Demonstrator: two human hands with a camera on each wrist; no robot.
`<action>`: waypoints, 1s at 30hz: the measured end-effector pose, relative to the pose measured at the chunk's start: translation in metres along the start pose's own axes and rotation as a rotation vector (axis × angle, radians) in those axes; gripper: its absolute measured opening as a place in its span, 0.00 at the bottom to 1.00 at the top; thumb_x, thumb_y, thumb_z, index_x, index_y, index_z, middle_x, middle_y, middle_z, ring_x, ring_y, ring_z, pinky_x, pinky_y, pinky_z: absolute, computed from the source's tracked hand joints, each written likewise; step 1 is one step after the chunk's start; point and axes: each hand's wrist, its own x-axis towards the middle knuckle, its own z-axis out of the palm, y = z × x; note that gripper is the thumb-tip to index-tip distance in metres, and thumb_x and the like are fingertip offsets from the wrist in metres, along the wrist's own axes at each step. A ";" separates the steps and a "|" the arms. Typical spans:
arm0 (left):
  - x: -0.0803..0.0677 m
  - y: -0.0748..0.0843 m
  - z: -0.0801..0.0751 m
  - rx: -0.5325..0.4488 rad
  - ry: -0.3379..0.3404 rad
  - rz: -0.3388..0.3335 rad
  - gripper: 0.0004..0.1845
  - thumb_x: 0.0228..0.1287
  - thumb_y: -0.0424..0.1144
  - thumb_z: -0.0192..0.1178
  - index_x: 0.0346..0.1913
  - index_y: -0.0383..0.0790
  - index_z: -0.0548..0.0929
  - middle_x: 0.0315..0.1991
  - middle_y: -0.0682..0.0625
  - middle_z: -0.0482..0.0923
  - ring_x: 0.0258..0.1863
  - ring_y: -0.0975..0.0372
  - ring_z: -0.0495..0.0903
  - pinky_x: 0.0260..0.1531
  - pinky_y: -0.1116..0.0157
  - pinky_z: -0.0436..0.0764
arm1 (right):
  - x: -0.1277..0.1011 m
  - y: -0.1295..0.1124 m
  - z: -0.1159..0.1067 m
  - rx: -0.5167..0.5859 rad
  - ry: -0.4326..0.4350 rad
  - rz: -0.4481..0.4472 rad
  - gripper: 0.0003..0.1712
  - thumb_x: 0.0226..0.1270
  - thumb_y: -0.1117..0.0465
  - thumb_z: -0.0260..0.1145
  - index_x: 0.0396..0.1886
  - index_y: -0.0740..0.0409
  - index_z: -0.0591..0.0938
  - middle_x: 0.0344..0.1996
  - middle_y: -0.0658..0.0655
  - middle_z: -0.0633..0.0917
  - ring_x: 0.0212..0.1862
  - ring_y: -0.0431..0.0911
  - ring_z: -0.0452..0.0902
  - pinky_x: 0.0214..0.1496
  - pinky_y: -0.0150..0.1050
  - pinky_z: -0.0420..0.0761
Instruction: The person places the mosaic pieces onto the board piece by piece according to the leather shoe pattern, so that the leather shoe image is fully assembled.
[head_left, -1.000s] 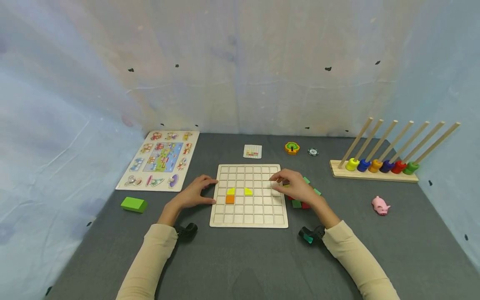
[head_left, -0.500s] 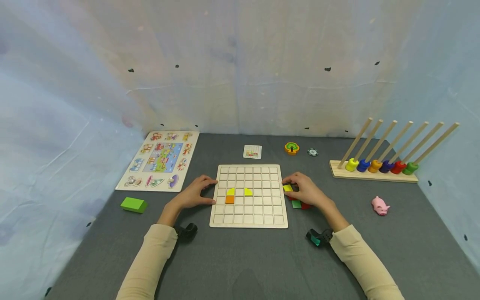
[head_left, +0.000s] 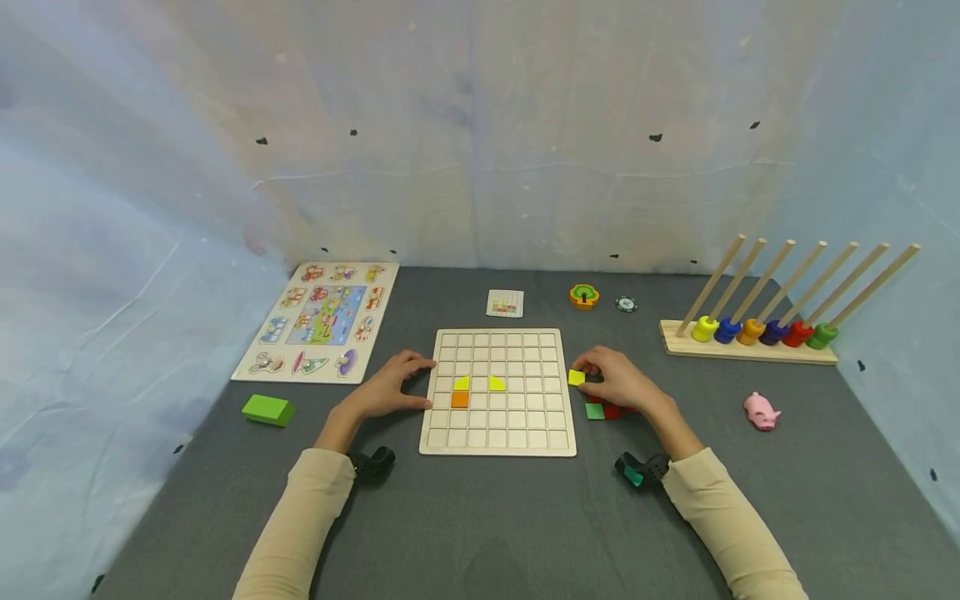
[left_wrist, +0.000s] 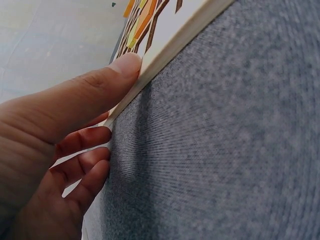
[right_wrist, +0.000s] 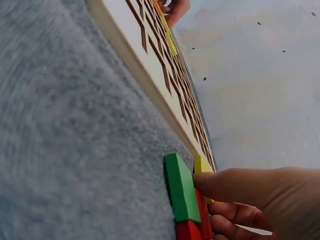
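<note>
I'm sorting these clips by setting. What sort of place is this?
Probably a staged tabletop recording booth: a grey felt-covered table, pale plastic sheeting hung round it, and toys such as a wooden grid board and wooden ring-stacking rack.

Two long cream-beige knit sleeves (head_left: 300,517), close-fitting, reaching to the wrists. Small black wrist-mounted camera unit (head_left: 372,462) strapped under the left cuff. Matching black unit with a teal-green patch (head_left: 639,472) at the right cuff. Bare left hand (head_left: 386,387), bare right hand (head_left: 618,382); short, unpainted nails.
</note>
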 end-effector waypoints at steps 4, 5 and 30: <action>0.001 -0.001 0.000 0.006 0.000 -0.007 0.38 0.51 0.48 0.70 0.65 0.40 0.70 0.56 0.44 0.66 0.55 0.52 0.66 0.56 0.50 0.66 | 0.002 -0.001 0.000 0.002 0.041 0.019 0.13 0.56 0.64 0.69 0.42 0.62 0.83 0.36 0.56 0.80 0.37 0.48 0.74 0.40 0.43 0.74; 0.001 -0.002 0.001 0.006 0.000 -0.009 0.38 0.51 0.48 0.70 0.64 0.40 0.70 0.56 0.44 0.66 0.55 0.52 0.66 0.56 0.50 0.67 | 0.003 -0.002 0.000 0.008 0.052 0.019 0.13 0.56 0.64 0.69 0.42 0.62 0.83 0.36 0.56 0.80 0.37 0.48 0.75 0.40 0.43 0.74; 0.002 -0.002 0.001 0.024 -0.005 -0.009 0.37 0.51 0.48 0.70 0.64 0.41 0.70 0.56 0.44 0.66 0.53 0.52 0.67 0.54 0.51 0.68 | 0.048 -0.078 0.058 0.153 0.047 -0.326 0.16 0.55 0.65 0.71 0.45 0.62 0.82 0.40 0.55 0.83 0.39 0.46 0.78 0.42 0.38 0.78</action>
